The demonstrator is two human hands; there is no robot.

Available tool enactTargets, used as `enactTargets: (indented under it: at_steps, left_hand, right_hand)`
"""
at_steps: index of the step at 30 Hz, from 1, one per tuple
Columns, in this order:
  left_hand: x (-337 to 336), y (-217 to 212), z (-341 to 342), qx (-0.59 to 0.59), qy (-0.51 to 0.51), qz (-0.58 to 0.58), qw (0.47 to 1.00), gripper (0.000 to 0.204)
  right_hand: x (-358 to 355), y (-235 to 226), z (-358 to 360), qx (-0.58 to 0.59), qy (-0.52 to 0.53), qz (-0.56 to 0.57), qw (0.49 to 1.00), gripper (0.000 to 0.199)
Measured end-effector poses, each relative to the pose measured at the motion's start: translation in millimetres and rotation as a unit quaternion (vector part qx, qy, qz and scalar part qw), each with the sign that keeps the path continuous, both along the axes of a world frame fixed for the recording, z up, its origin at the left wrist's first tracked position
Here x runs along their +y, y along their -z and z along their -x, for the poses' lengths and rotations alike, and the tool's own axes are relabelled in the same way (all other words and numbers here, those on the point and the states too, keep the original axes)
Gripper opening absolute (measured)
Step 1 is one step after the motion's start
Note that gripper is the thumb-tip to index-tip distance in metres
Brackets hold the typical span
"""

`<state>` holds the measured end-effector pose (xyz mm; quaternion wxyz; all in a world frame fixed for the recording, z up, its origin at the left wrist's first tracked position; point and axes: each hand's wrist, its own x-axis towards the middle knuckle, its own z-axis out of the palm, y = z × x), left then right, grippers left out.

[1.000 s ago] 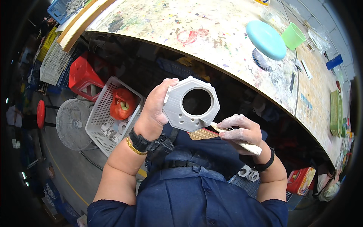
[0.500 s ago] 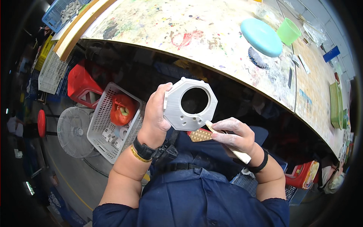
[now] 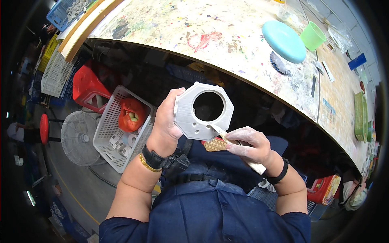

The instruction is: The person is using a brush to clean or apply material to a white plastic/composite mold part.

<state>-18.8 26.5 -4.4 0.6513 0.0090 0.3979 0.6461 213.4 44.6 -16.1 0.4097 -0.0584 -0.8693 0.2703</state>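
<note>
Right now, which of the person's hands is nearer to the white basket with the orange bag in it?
Left. The left hand, gripping the grey octagonal piece, appears just right of the white basket; the right hand, holding a pale tool, is farther right.

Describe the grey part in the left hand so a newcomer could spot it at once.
Start at the paint-spotted table across the top, then drop below its edge to the centre, where the left hand grips a grey part. The right hand beside it holds a slim pale tool, whereas the grey part is broad and eight-sided, with one large round opening and smaller holes below.
</note>
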Motion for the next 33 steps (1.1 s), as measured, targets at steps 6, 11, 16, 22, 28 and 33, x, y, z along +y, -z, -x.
enactTargets:
  at_steps: [6,11,16,22,28,33]
  left_hand:
    - [-4,24,14,-0.050,0.059,-0.062,0.995,0.017]
    - [1,1,-3,0.008,0.002,0.004,1.000,0.017]
    - [-1,-6,-14,0.053,-0.028,-0.036,0.998,0.019]
    - [-2,10,-15,0.074,-0.071,-0.028,0.994,0.023]
    - [-1,30,-14,-0.059,-0.048,-0.066,0.995,0.030]
    - [-8,46,-12,-0.098,-0.010,-0.136,0.986,0.029]
  right_hand:
    - [-5,8,2,0.027,0.043,-0.027,0.998,0.026]
    - [-6,4,-2,0.067,0.106,0.027,0.992,0.029]
    - [-5,-2,8,0.073,0.193,0.089,0.974,0.017]
    - [-24,1,22,0.180,0.084,0.472,0.859,0.006]
    - [-21,-11,40,0.182,0.129,0.278,0.934,0.014]
    - [-16,-17,47,0.149,0.162,0.243,0.945,0.016]
